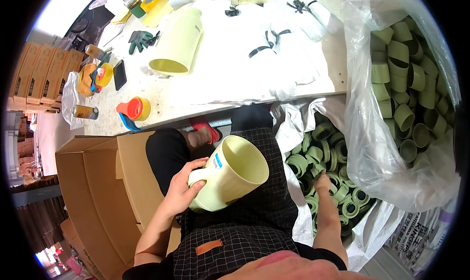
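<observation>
Left hand (182, 191) curled on the pale yellow-green plastic side handle (197, 175) of a pale yellow-green, cylindrical plastic shell (223, 188), thumb over top; shell sits above the lap, open end tilted up and rightward. Right hand (322, 183) down among parts at right; fingertips hidden, grip cannot be told.

Surroundings, by size: pale flat worktable (166, 96) ahead; open brown cardboard carton (93, 179) at left; translucent plastic bag (364, 150) of short green tubes (418, 76); white fabric sack (300, 226) of green plastic rings (314, 155), around right hand.

Handling (judged): shell light for its bulk, stiff, smooth, somewhat slippery; rim could chip if dropped. Best hold: handle, second palm beneath.

Smallest item: blue-and-white sticker (218, 161) on shell, near rim.
</observation>
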Demonstrator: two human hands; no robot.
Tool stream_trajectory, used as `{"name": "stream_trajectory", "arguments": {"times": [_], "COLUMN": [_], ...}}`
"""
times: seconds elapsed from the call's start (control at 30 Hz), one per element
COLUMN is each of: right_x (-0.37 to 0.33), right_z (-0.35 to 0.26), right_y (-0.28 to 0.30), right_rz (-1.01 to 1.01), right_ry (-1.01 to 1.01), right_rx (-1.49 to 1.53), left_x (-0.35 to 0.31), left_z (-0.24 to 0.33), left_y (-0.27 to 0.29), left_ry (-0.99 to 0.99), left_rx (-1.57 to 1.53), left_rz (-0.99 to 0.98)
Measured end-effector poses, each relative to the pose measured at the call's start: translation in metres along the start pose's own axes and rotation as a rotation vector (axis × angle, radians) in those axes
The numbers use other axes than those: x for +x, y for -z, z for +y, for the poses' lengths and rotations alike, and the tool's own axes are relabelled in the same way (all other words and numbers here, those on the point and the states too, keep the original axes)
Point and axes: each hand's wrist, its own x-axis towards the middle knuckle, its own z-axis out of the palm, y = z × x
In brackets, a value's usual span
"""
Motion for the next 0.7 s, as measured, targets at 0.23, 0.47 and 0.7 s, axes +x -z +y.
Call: {"name": "stream_trajectory", "arguments": {"times": [0.23, 0.47, 0.7], "right_x": [-0.067, -0.08, -0.157], "right_z": [-0.03, -0.069, -0.169], "right_y": [-0.017, 0.051, 0.217], "right_rz": [0.181, 0.317, 0.457], "right_ry": [0.185, 0.361, 0.928], "right_rx": [0.458, 0.774, 1.057], "left_x": [-0.014, -0.017, -0.024], "left_z": [-0.002, -0.008, -0.011], "left_y": [0.006, 0.005, 0.003], "left_ry": [0.2, 0.101, -0.059], "left_rx": [-0.207, -0.174, -0.117], "left_rz": [0.094, 0.106, 0.046]}}
